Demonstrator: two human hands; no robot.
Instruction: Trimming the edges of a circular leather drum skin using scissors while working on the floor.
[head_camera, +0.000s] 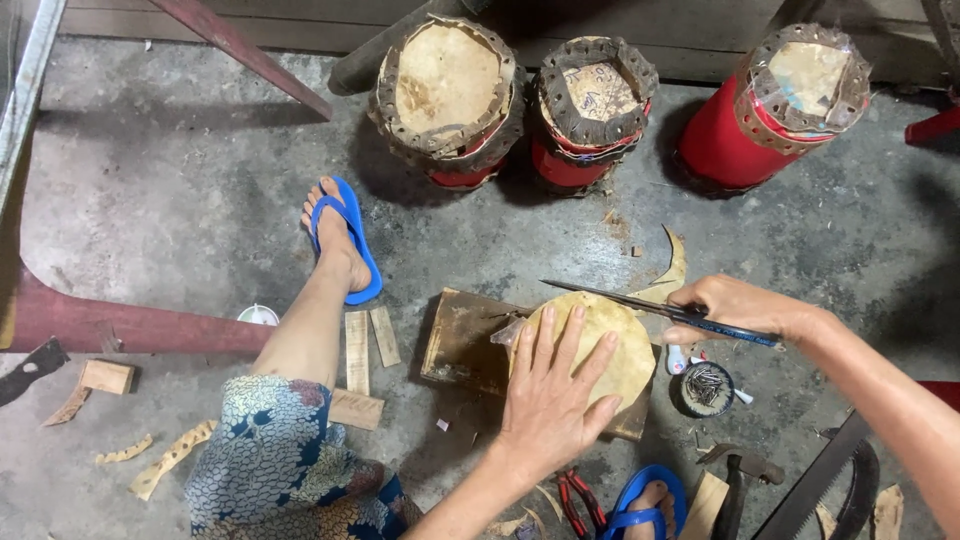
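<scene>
My left hand lies flat, fingers spread, on a round piece of tan hide that rests on a dark wooden board on the concrete floor. My right hand grips a long thin blade with a blue handle, laid across the far edge of the hide and pointing left. A curved offcut of hide lies just beyond the blade.
Three red drums with hide tops stand at the back. My legs and feet in blue sandals flank the board. A small tin of nails, a hammer, red pliers, a saw and wood scraps lie around.
</scene>
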